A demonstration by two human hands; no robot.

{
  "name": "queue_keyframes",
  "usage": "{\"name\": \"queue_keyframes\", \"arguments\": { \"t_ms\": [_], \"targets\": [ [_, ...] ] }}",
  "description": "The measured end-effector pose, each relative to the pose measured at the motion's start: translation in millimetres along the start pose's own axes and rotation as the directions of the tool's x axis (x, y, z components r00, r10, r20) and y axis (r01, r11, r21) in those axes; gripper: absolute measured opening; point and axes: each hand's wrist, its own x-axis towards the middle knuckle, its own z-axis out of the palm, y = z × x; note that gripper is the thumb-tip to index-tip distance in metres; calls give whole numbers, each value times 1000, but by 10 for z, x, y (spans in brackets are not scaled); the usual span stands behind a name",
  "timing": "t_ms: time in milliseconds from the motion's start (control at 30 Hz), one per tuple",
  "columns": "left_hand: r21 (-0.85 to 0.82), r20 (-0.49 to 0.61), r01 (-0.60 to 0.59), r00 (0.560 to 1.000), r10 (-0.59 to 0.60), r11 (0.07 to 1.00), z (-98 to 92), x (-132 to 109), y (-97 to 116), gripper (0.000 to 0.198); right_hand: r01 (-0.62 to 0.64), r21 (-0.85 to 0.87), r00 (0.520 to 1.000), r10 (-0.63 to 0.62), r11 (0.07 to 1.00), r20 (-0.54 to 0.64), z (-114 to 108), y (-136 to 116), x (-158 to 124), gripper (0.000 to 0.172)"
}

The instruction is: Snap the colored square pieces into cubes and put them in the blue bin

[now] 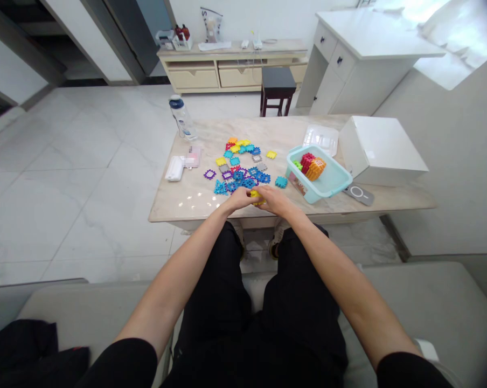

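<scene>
Yellow pieces (256,197) are held between my two hands at the table's near edge. My left hand (242,199) closes on them from the left, and my right hand (272,199) grips them from the right. Just beyond my hands lies a spread of notched square pieces: blue ones (263,177), purple ones (210,174), yellow ones (221,161) and grey ones. A teal piece (281,182) rests to the right of my right hand. Farther right, a light blue basket (335,180) holds red pieces (307,161), orange pieces (316,168) and green pieces.
On the marble-look table (166,202) stand a bottle (182,119) at the back left and a white box (389,148) at the right. A clear plastic tray (321,140), a grey phone-like object (360,194) and a white packet (174,168) lie there too.
</scene>
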Motion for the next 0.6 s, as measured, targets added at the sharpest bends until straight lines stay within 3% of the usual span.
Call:
{"name": "queue_keyframes", "arguments": {
  "t_ms": [100,233,467,600],
  "targets": [
    [-93,12,-30,999,31,995,-31,-28,43,53,-102,40,986,106,994,-129,-68,6,-14,60],
    [-412,74,-5,996,39,911,-63,-30,62,65,-177,89,953,194,980,-233,-208,-79,-53,61],
    [-606,148,53,988,47,793,-82,63,23,60,-96,195,952,147,976,-268,-209,-124,-23,59],
    [-626,193,91,980,40,775,-109,46,23,57,54,313,926,70,948,-372,-120,-18,3,57]
  ]
}}
